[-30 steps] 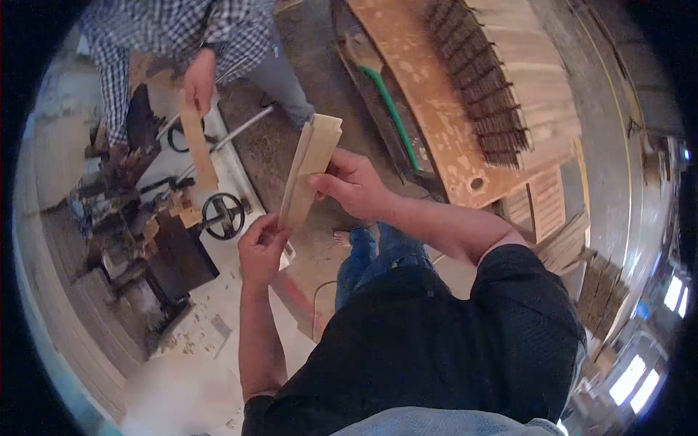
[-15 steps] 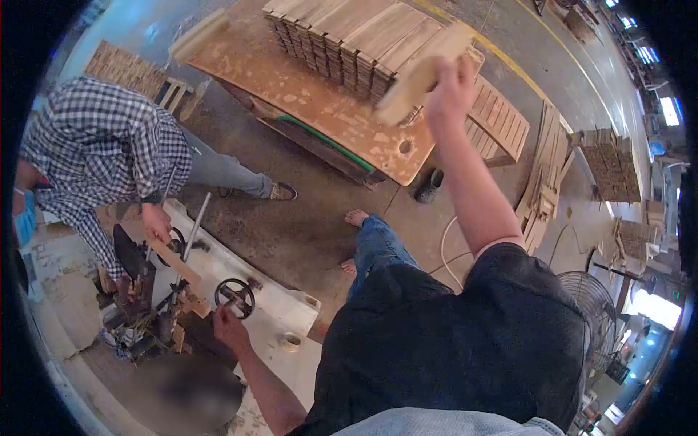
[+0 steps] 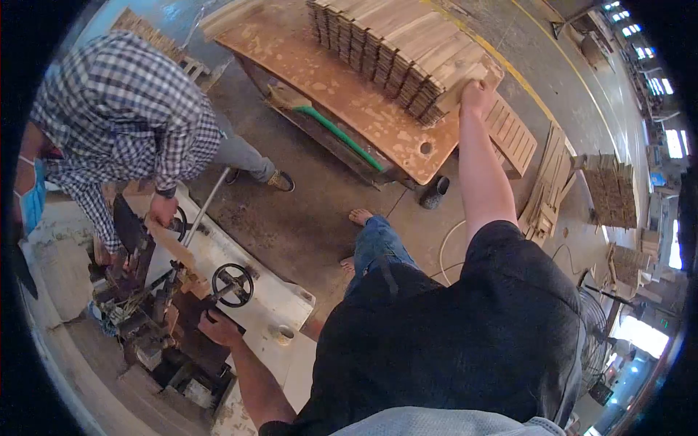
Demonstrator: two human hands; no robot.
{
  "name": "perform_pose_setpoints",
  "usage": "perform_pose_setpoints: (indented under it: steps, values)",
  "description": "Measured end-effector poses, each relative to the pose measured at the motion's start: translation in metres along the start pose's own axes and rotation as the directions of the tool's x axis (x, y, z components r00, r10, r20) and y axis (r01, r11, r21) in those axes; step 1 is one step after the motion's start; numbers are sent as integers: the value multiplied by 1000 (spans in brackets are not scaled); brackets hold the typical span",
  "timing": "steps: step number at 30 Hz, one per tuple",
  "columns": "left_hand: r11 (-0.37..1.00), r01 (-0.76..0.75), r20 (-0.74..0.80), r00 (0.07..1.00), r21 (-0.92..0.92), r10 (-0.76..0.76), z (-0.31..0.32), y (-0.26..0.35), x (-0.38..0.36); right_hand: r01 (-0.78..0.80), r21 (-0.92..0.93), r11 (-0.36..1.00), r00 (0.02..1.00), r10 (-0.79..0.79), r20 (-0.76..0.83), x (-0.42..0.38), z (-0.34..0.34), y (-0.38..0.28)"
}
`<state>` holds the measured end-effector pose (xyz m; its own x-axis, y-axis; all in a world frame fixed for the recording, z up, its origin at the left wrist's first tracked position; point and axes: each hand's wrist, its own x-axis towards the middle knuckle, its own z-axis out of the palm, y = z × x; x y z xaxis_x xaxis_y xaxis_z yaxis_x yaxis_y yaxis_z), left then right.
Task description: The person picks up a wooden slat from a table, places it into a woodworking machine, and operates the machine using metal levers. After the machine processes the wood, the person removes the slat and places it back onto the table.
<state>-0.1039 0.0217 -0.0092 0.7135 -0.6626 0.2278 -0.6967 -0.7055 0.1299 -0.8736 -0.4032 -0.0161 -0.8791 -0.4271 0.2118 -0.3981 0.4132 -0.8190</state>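
My right hand (image 3: pixel 476 98) is closed on a wooden board (image 3: pixel 456 89) at the near right end of a tall stack of wooden slats (image 3: pixel 385 54). The stack stands on a worn brown table (image 3: pixel 327 94). My left hand (image 3: pixel 219 328), fingers loosely apart with nothing visible in them, is over the dark bed of a machine (image 3: pixel 196 320). Just above that hand is a black handwheel (image 3: pixel 233 285). Across the machine, a co-worker's hand (image 3: pixel 163 208) holds a wooden piece (image 3: pixel 171 243) at the machine.
The co-worker in a checked shirt (image 3: pixel 138 109) stands at left. A black cup-shaped object (image 3: pixel 434 192) is on the floor by the table corner. Slatted wooden panels (image 3: pixel 512 134), loose boards (image 3: pixel 545 185) and a wood pile (image 3: pixel 609 189) lie at right. A fan (image 3: pixel 592 320) stands behind me.
My right hand has lowered the board from above the table onto the stack's end. My left hand has drawn down from the handwheel to over the machine bed. The co-worker leans further in.
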Motion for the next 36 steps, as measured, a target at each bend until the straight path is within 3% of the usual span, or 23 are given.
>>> perform_pose_setpoints:
  steps: [2,4,5,7,9,11,12,14,17,21,22,24,25,27,28,29,30,31,33,34,36]
  values:
    - [1000,-5,-38,999,-29,4,-8,22,0,42,-47,998,998,-44,-44,-5,-9,4]
    - [1000,12,-39,999,3,-11,-14,38,3,109,216,970,994,-106,-27,-16,-4,18]
    - [999,13,-48,999,50,-11,-16,40,3,94,230,969,991,-113,68,-46,-21,-5]
    - [998,12,-82,997,60,-7,3,24,2,201,141,969,951,-228,211,-99,-56,-22]
    - [1000,-14,-54,998,2,14,7,19,4,356,92,930,883,-367,293,-107,-44,19]
    - [995,-79,-103,991,61,85,3,23,3,420,65,905,858,-419,296,-112,-27,23]
    - [999,-25,-96,995,27,28,3,25,3,467,-12,884,850,-445,282,-119,-34,12]
    - [998,56,-80,995,-1,-55,4,31,3,491,137,860,813,-509,281,-104,-19,27]
    - [996,86,-66,994,8,-86,3,28,0,571,-196,797,796,-479,370,-109,-41,7]
    - [999,52,-70,996,-11,-53,15,13,-5,558,-323,764,828,-485,282,-129,-56,-6]
    - [996,86,-79,993,-10,-87,16,12,-6,622,-452,639,779,-562,278,-124,-56,8]
    - [997,79,-64,995,-15,-80,17,13,-5,673,-508,538,692,-699,178,-132,-40,46]
    - [997,82,-76,994,8,-81,14,17,-4,695,-437,571,659,-749,70,-147,-27,69]
    - [994,105,-62,993,-5,-105,13,17,-3,856,-470,216,349,-911,217,-182,-6,102]
    - [995,100,-45,994,-16,-101,14,16,-4,855,-132,501,514,-787,341,-230,-14,66]
    - [998,68,-89,994,-11,-69,15,13,-6,652,171,739,569,-626,533,-294,-33,15]
    - [995,104,-100,990,-5,-104,16,12,-5,503,331,798,540,-589,601,-336,-32,-9]
    - [993,120,-52,991,-18,-121,15,11,-4,319,455,831,494,-556,668,-369,-29,-28]
    - [993,121,-24,992,-5,-121,8,17,-4,335,584,740,272,-669,692,-418,-24,-64]
    - [989,149,-36,988,-5,-149,8,19,-4,334,602,725,246,-684,687,-433,-11,-76]
    - [988,149,22,989,-35,-148,7,17,-4,256,819,514,-43,-840,541,-467,16,-105]
